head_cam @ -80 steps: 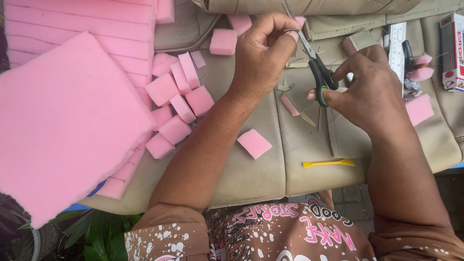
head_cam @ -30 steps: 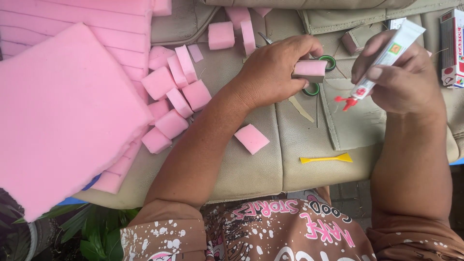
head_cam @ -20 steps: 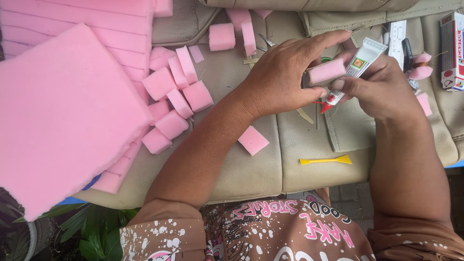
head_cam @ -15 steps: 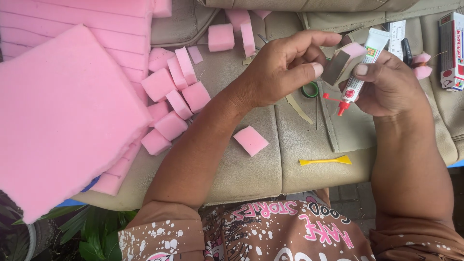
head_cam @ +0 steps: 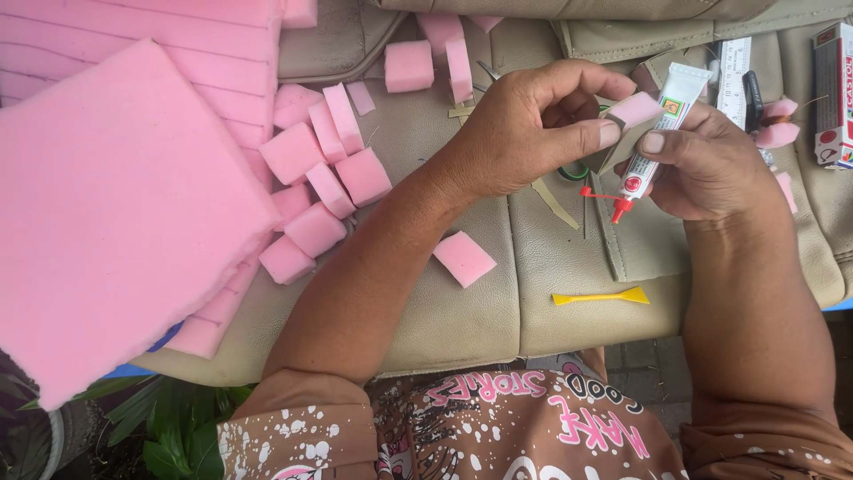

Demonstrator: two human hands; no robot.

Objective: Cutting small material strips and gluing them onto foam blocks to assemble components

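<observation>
- So the small pink foam piece (head_cam: 633,110) sits up near the top middle, pinched between the fingertips of both hands, tilted with one face turned toward the tube. Looks like it's held that way so the nozzle can get at that face.
- Right hand (head_cam: 711,164) is curled closed around a small white glue tube (head_cam: 657,124), red nozzle pointing down and left, thumb pressed flat along the tube body. Its fingertips also steady the foam from the right.
- Left hand (head_cam: 524,133) is half closed, thumb and forefinger nipping the foam's left edge, the other fingers loosely arched over it.
- Under the hands, green scissor handles (head_cam: 576,171) peek out, mostly hidden.
- Everything lies on a beige leatherette cushion (head_cam: 480,311), smooth with stitched seams.
- A lone flat pink foam square (head_cam: 464,259) rests just below the left wrist; a yellow plastic spreader (head_cam: 601,297) lies further right.
- To the left there's a loose pile of cut foam blocks (head_cam: 324,178), spongy and soft-edged, beside a big pink foam slab (head_cam: 115,222).
- A white ruler (head_cam: 734,67) lies up top right.
</observation>
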